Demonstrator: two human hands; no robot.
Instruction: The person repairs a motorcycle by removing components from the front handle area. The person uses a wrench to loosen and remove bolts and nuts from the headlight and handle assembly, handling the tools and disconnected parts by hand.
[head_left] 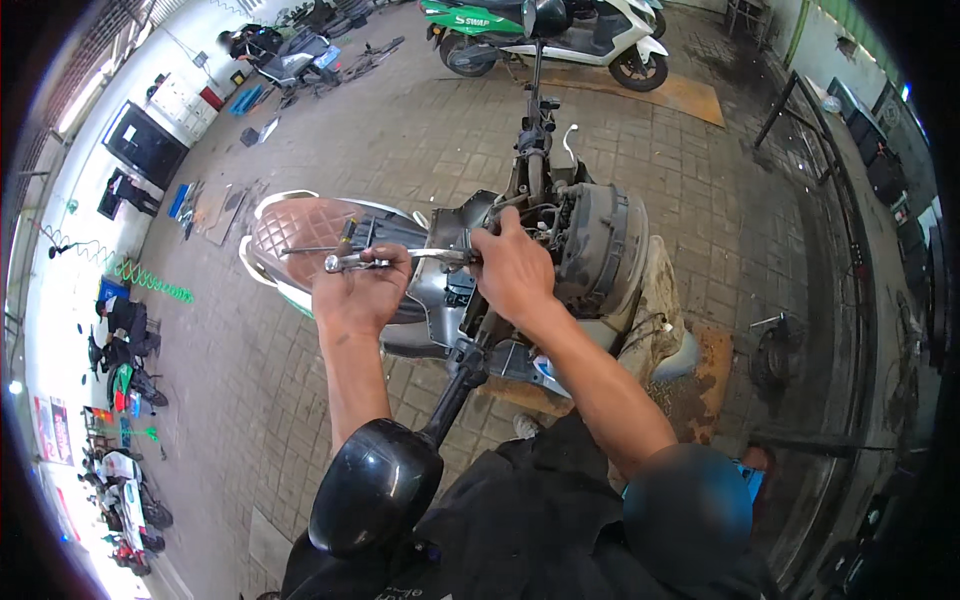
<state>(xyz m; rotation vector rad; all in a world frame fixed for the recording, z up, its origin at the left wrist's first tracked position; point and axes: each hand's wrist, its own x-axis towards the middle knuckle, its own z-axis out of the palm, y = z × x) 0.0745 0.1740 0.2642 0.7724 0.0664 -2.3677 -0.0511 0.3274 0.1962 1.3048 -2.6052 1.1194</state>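
Observation:
My left hand point(362, 292) is closed around a silver ratchet wrench point(436, 255), over the seat side of a partly stripped scooter. The wrench's rounded end sticks out past my fingers, and its bar runs right toward the steering stem. There, my right hand point(515, 268) has its fingers curled in at the middle of the handlebar point(452, 403), by the wrench's other end. What its fingertips grip is hidden. A thin metal rod point(305, 250) lies across the brown quilted seat point(300, 225), left of my left hand.
A black mirror point(378, 488) rises from the handlebar's near end. The scooter's front point(600, 250) has bare wiring and dark housing. A green and white scooter point(560, 40) stands beyond on the paved floor. Along the right runs a metal frame point(850, 260); people and scooters line the left wall.

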